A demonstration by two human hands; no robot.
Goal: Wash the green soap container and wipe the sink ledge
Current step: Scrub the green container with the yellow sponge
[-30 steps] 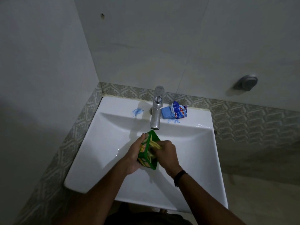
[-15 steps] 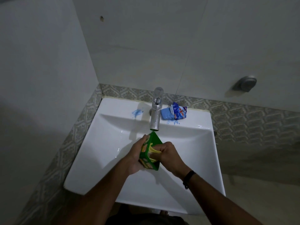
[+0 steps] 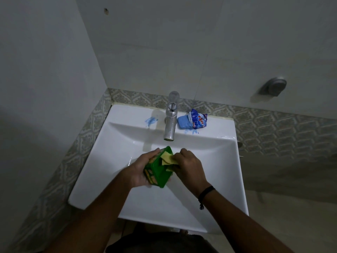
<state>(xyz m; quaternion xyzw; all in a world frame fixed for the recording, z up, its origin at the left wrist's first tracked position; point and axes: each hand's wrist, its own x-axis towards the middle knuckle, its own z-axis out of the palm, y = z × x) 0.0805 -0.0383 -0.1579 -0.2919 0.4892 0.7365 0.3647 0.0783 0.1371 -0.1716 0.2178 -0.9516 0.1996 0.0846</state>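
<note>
Head view, looking down into one white sink (image 3: 102, 161) in a tiled corner. Left hand (image 3: 141, 172) grips the green soap container (image 3: 160, 177) from its 9 o'clock side, fingers curled around the slotted underside; container is tilted on edge over the middle of the basin, at 6 o'clock from the tap (image 3: 170, 123), open face turned toward 3 o'clock. It's a green plastic tray with a raised rim and a pale yellowish grid showing on the side against the palm. Right hand (image 3: 188, 168) sits at the container's 3 o'clock, fingers curled and pinching a yellow cloth (image 3: 168, 158) pressed against the container's inner face near the top edge. One black wristband (image 3: 206, 192) on the right wrist. Ledge, left to right: one blue smear (image 3: 151, 120) at the tap's 9 o'clock, one chrome tap, one blue soap bar (image 3: 184, 122) just at its 3 o'clock, half out of one blue wrapper (image 3: 198, 119), with a second smaller blue smear (image 3: 191, 132) at the bar's 6 o'clock. One metal wall fitting (image 3: 273, 86) at 2 o'clock, well apart from the sink. Can't tell whether water is running. Counts: two hands, one container, one cloth.
</note>
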